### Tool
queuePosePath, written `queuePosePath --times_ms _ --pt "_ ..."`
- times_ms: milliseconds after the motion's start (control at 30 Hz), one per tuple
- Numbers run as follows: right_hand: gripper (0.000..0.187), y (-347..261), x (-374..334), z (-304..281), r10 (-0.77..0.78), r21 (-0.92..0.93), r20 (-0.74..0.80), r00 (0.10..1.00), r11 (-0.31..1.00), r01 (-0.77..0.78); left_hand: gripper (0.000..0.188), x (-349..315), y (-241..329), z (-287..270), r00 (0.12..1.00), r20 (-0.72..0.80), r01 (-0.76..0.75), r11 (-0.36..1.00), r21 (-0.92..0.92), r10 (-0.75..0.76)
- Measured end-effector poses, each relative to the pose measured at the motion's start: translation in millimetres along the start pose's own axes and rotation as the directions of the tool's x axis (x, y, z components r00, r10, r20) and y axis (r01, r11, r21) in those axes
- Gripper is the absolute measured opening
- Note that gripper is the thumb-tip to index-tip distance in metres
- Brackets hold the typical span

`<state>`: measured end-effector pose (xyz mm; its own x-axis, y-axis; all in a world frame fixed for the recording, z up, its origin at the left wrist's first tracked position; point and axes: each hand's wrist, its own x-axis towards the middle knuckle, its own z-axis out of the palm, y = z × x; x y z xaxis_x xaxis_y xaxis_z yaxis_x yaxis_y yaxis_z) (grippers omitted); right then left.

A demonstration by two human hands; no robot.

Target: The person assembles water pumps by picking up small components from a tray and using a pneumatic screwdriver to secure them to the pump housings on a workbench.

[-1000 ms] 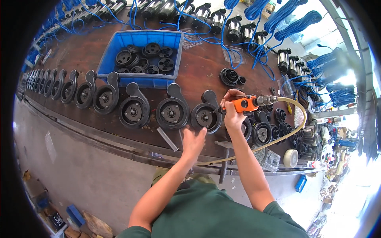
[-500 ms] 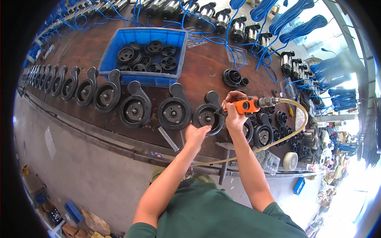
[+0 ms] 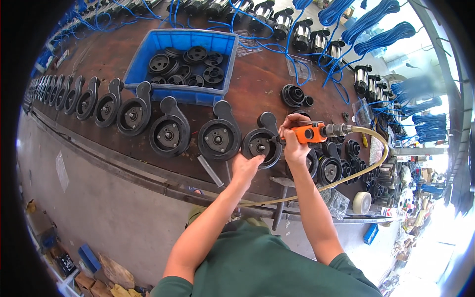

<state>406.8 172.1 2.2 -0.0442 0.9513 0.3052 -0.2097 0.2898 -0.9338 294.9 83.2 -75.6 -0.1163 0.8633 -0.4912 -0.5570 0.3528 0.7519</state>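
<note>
My right hand [image 3: 296,141] is closed round an orange air screwdriver [image 3: 309,133], which lies roughly level. Its bit end points left at the inner plate of a round black pump housing [image 3: 255,136]; whether it touches a screw is too small to tell. A metal fitting [image 3: 338,129] joins the tool to a yellowish air hose [image 3: 380,141]. With thumb on top at the near rim, my left hand [image 3: 245,169] grips that same housing. It sits on the brown table, its spout-like neck pointing away from me.
More black pump housings [image 3: 169,133] line the table's front edge to the left. A blue crate [image 3: 223,91] holds several black discs. Steel-bodied motors [image 3: 283,24] with blue cables stand at the back. A hammer [image 3: 280,200] overhangs the front edge, near a tape roll [image 3: 361,202].
The whole view has shifted slightly, with the crate a little higher. Both hands keep their hold on the housing and the air screwdriver.
</note>
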Motion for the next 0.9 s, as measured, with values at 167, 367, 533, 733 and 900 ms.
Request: queuePosePath --times_ms 167,367,533,733,900 --pt "0.029 -2 0 -1 0.072 -0.066 0.055 0.996 0.995 -0.069 0.037 -1 0 2 0.998 -0.008 -0.06 0.998 -0.01 0.06" --pt "0.023 6 3 -1 0.045 -0.079 0.032 0.998 0.996 -0.042 0.042 5 -6 2 1.0 -0.022 0.006 1.0 -0.001 -0.006" --pt "0.038 -14 -1 18 0.0 -0.041 0.034 0.999 0.999 0.001 0.048 7 -8 1 0.997 -0.073 -0.03 0.998 0.053 0.034" --pt "0.036 -18 -12 47 0.026 0.009 0.088 0.996 1.0 -0.027 0.057 3 3 1 0.998 -0.064 0.013 0.993 0.119 -0.005" --pt "0.034 -6 -15 43 0.019 0.075 0.083 0.996 0.997 -0.025 0.059 1 9 3 0.995 -0.08 0.074 0.985 0.159 -0.062"
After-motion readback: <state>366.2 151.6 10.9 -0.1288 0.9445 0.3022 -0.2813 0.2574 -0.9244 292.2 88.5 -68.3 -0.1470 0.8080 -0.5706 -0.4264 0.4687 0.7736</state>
